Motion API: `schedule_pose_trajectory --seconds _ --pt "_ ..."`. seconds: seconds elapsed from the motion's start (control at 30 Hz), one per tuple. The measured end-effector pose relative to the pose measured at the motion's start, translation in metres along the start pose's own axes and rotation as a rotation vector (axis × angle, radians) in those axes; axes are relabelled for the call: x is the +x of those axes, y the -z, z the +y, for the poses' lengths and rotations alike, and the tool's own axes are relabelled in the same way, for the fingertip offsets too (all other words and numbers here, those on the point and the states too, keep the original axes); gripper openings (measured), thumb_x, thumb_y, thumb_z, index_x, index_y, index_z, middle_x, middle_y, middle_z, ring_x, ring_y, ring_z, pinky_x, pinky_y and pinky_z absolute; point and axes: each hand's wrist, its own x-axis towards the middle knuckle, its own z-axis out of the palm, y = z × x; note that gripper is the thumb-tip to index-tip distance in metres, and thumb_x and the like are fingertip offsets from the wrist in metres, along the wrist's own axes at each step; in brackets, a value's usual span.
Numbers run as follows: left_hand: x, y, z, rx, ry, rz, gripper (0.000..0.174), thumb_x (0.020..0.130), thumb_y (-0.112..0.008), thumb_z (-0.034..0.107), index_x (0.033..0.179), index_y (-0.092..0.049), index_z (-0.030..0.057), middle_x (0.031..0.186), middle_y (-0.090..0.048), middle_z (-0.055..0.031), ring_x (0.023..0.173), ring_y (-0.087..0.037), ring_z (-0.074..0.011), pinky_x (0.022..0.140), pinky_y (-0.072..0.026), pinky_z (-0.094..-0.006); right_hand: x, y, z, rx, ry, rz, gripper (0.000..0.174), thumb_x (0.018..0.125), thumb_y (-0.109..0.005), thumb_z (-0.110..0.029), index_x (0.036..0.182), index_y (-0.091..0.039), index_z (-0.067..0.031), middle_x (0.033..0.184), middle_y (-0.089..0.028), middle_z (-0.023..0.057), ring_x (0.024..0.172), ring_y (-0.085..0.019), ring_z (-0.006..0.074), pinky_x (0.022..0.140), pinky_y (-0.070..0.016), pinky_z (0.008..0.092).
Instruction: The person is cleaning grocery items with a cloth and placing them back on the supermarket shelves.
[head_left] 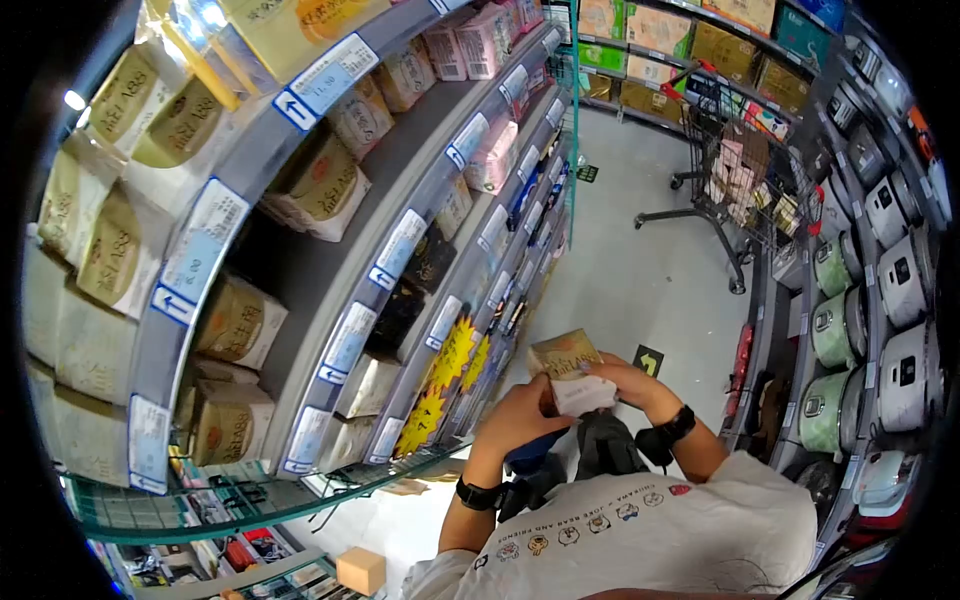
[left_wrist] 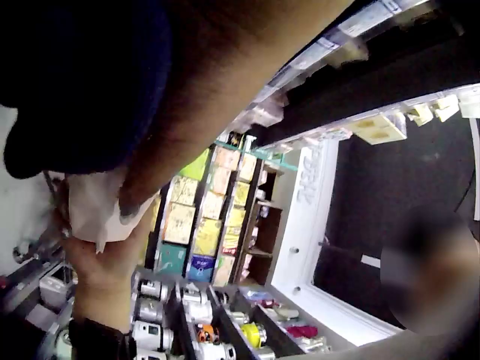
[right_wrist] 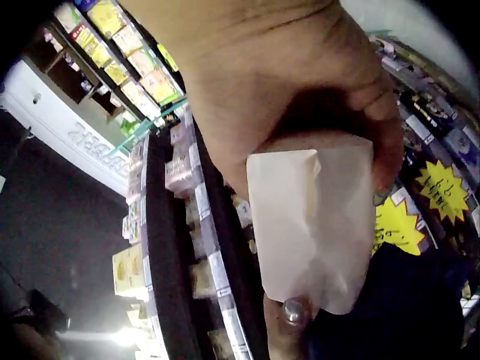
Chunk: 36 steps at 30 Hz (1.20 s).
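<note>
A gold-and-white tissue pack point(head_left: 563, 352) is held in front of the body, between both hands. My left hand point(head_left: 518, 415) grips its left side with curled fingers, while my right hand point(head_left: 640, 388) holds the right side. The right wrist view shows the pack's white folded end point(right_wrist: 311, 225), with the right hand point(right_wrist: 300, 90) around it and a fingertip at its lower edge. Seen from the left wrist, the pale wrapper point(left_wrist: 97, 206) lies between the two hands. Similar gold-and-white packs point(head_left: 320, 190) sit on the shelf at left.
Shelving with blue-and-white price tags point(head_left: 400, 248) curves along the left. A shopping cart point(head_left: 740, 180) holding several packages stands farther up the aisle. Rice cookers point(head_left: 838, 325) line the right-hand shelves. Grey floor point(head_left: 610, 240) runs between, and a brown box point(head_left: 361, 570) lies at lower left.
</note>
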Motion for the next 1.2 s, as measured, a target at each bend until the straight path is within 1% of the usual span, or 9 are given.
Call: schedule_pose_trajectory --seconds 0.23,0.43,0.53,0.6,0.67,0.73,0.9,1.0,1.2 --pt "0.039 -0.038 0.016 -0.011 -0.126 -0.159 0.042 0.069 -0.076 0.033 0.087 -0.054 0.0014 0.070 -0.063 -0.0144 0.065 -0.062 -0.0305 0.058 -0.0463 -0.0365 -0.053 0.060 0.014 0.174 -0.099 0.077 0.045 0.090 -0.055 -0.028 0.127 -0.046 -0.0023 0.111 -0.061 0.0101 0.094 -0.062 0.0173 0.076 -0.0525 0.0328" --pt "0.080 0.006 0.056 -0.561 -0.262 -0.384 0.034 0.074 -0.069 0.011 0.107 -0.060 0.0050 0.072 -0.051 0.0007 0.063 -0.045 -0.0082 0.055 -0.0360 -0.0217 -0.043 0.071 -0.030 0.291 0.044 0.001 0.050 0.089 -0.056 -0.034 0.127 -0.047 -0.0037 0.115 -0.060 0.0119 0.099 -0.062 0.0219 0.082 -0.0511 0.0353" --pt "0.077 0.025 0.101 -1.042 -0.733 -0.478 0.043 0.078 -0.070 0.032 0.104 -0.062 -0.0019 0.068 -0.049 -0.0016 0.052 -0.043 -0.0097 0.048 -0.0335 -0.0240 -0.033 0.066 -0.080 0.283 0.071 -0.040 0.051 0.087 -0.056 -0.030 0.129 -0.044 -0.0039 0.119 -0.058 0.0115 0.104 -0.060 0.0213 0.087 -0.0489 0.0364" --pt "0.081 0.032 0.135 -1.105 -1.181 -0.734 0.048 0.081 -0.067 0.040 0.104 -0.062 -0.0027 0.066 -0.048 -0.0042 0.046 -0.043 -0.0150 0.042 -0.0342 -0.0278 -0.018 0.056 -0.114 0.263 0.090 -0.133 0.050 0.089 -0.053 -0.028 0.130 -0.042 -0.0038 0.119 -0.057 0.0108 0.105 -0.059 0.0218 0.088 -0.0489 0.0366" --pt "0.070 0.048 0.187 -0.906 -1.344 -0.957 0.046 0.083 -0.064 0.040 0.102 -0.062 -0.0023 0.064 -0.045 -0.0047 0.044 -0.044 -0.0179 0.038 -0.0341 -0.0302 -0.004 0.057 -0.131 0.233 0.167 -0.122 0.049 0.090 -0.052 -0.029 0.131 -0.041 -0.0043 0.120 -0.056 0.0104 0.107 -0.058 0.0215 0.088 -0.0488 0.0356" --pt "0.053 0.045 0.211 -0.840 -1.286 -0.954 0.028 0.089 -0.056 0.029 0.108 -0.060 0.0089 0.066 -0.044 -0.0056 0.044 -0.042 -0.0160 0.038 -0.0322 -0.0288 0.008 0.057 -0.147 0.191 0.201 -0.155 0.048 0.091 -0.051 -0.029 0.131 -0.039 -0.0047 0.122 -0.055 0.0101 0.108 -0.057 0.0210 0.088 -0.0486 0.0348" --pt "0.035 0.034 0.227 -0.910 -1.083 -0.904 0.034 0.090 -0.057 0.026 0.113 -0.063 0.0014 0.055 -0.038 0.0001 0.039 -0.041 -0.0081 0.034 -0.0304 -0.0233 0.026 0.046 -0.165 0.160 0.079 -0.462 0.046 0.092 -0.049 -0.030 0.130 -0.038 -0.0054 0.123 -0.053 0.0092 0.111 -0.055 0.0189 0.088 -0.0480 0.0333" --pt "0.040 0.040 0.233 -0.807 -1.323 -0.723 0.033 0.091 -0.056 0.025 0.113 -0.063 0.0022 0.056 -0.038 0.0002 0.039 -0.039 -0.0089 0.035 -0.0311 -0.0239 0.036 0.025 -0.156 -0.178 0.179 -0.282 0.050 0.093 -0.047 -0.037 0.130 -0.041 -0.0045 0.122 -0.055 0.0094 0.108 -0.057 0.0196 0.086 -0.0480 0.0317" --pt "0.011 0.051 0.207 -0.733 -1.298 -0.763 0.030 0.096 -0.036 0.020 0.115 -0.058 0.0146 0.074 -0.048 -0.0134 0.046 -0.042 -0.0165 0.040 -0.0320 -0.0276 0.057 -0.016 -0.160 -0.002 0.116 -0.306 0.044 0.092 -0.051 -0.027 0.129 -0.041 -0.0055 0.121 -0.055 0.0083 0.110 -0.054 0.0169 0.088 -0.0457 0.0306"
